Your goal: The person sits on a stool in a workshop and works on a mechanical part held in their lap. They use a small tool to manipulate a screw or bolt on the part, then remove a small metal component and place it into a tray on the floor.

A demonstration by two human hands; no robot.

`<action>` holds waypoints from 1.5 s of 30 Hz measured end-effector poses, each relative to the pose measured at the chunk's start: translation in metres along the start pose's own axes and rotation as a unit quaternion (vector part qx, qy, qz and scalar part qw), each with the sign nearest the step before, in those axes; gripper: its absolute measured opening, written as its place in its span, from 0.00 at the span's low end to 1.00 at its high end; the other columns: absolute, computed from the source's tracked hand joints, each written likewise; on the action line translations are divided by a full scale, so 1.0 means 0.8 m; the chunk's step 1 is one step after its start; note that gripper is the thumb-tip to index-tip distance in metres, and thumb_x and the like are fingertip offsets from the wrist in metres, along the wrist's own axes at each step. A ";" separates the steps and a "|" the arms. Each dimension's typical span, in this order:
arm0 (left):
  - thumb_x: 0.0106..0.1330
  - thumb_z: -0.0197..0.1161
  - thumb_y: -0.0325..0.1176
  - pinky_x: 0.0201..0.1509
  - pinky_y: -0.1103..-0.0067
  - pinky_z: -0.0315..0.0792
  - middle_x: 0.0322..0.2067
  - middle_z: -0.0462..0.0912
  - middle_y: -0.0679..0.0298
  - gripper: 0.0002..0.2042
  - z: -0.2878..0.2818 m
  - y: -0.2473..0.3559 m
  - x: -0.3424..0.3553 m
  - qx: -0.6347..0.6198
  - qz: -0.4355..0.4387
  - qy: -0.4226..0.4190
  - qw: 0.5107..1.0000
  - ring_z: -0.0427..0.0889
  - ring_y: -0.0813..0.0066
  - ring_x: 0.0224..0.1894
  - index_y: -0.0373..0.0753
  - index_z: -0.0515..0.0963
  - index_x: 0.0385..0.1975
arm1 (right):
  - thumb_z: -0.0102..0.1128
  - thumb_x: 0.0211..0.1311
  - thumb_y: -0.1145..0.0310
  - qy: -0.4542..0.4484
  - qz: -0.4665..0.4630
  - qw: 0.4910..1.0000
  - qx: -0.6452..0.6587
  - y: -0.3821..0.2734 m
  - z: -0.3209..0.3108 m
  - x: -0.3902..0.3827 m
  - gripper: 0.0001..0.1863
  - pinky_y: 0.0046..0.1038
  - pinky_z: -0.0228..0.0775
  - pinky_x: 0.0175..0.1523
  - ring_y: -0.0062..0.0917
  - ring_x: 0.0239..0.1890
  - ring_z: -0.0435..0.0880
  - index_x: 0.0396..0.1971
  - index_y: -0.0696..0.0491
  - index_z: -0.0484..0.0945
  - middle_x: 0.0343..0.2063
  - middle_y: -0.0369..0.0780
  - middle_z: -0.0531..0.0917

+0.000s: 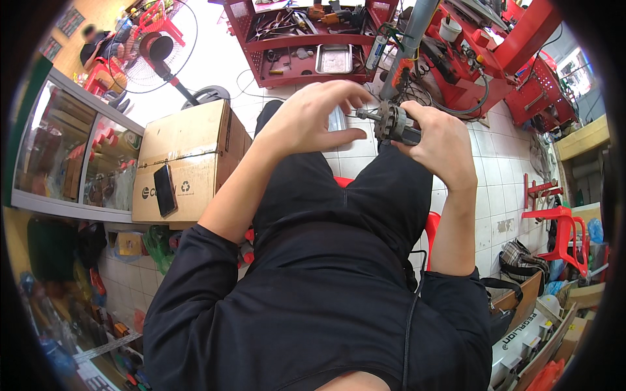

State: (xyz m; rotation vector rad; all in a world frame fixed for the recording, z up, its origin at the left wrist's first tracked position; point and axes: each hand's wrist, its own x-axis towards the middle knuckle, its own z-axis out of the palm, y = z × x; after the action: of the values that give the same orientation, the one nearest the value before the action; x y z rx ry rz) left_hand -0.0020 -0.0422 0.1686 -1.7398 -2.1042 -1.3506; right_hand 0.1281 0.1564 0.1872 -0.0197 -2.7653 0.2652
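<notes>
Presently, right hand (448, 143) grips one dark metal part (391, 122); left hand (310, 117), unclenched, hovers near its shaft (366, 115).

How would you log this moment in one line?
right hand: holding dark metal part | left hand: open, near it | phone: on cardboard box

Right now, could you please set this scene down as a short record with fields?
Right hand: gripping a dark metal part
Left hand: open, beside the part's shaft
Ahead: red tool cart holding a metal tray
Left side: cardboard box with a phone lying on it
Right side: red plastic chair
</notes>
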 end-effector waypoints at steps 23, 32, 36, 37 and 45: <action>0.64 0.57 0.37 0.45 0.69 0.70 0.30 0.81 0.59 0.11 0.003 -0.008 0.002 0.053 0.067 0.025 0.996 0.79 0.61 0.38 0.35 0.79 0.33 | 0.71 0.42 0.66 0.007 -0.006 1.000 -0.012 0.000 -0.004 -0.001 0.22 0.36 0.73 0.39 0.38 0.34 0.83 0.42 0.50 0.78 0.29 0.43 0.83; 0.63 0.57 0.39 0.47 0.69 0.69 0.30 0.82 0.61 0.12 0.003 -0.003 0.000 0.082 0.026 0.020 0.996 0.79 0.62 0.36 0.36 0.79 0.32 | 0.70 0.43 0.66 0.012 -0.010 1.000 -0.008 0.003 -0.001 -0.001 0.21 0.36 0.73 0.38 0.38 0.33 0.83 0.41 0.50 0.78 0.27 0.43 0.83; 0.60 0.62 0.41 0.48 0.70 0.69 0.32 0.81 0.64 0.13 -0.004 -0.026 -0.002 0.175 -0.015 -0.060 0.983 0.80 0.64 0.38 0.39 0.79 0.38 | 0.70 0.43 0.66 0.010 -0.009 1.000 -0.013 0.002 -0.002 -0.001 0.21 0.36 0.73 0.38 0.38 0.33 0.83 0.40 0.50 0.78 0.27 0.43 0.83; 0.60 0.62 0.41 0.48 0.70 0.69 0.32 0.81 0.63 0.13 -0.001 -0.026 -0.005 0.154 -0.006 -0.028 0.988 0.80 0.64 0.38 0.39 0.79 0.38 | 0.70 0.43 0.66 0.010 -0.008 1.000 -0.011 0.002 -0.002 -0.001 0.21 0.36 0.73 0.38 0.38 0.33 0.83 0.40 0.50 0.78 0.27 0.43 0.83; 0.58 0.64 0.39 0.49 0.71 0.69 0.34 0.81 0.61 0.14 -0.002 -0.023 -0.003 0.170 0.007 -0.048 0.984 0.79 0.63 0.41 0.39 0.78 0.40 | 0.71 0.42 0.66 0.010 -0.008 1.000 -0.020 0.003 -0.002 -0.002 0.21 0.36 0.73 0.38 0.37 0.33 0.83 0.40 0.50 0.78 0.27 0.43 0.83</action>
State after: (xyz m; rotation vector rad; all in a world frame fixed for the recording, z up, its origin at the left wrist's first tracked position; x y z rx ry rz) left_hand -0.0174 -0.0445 0.1576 -1.6989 -2.2057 -0.8528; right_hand 0.1299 0.1592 0.1878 -0.0098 -2.7487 0.2036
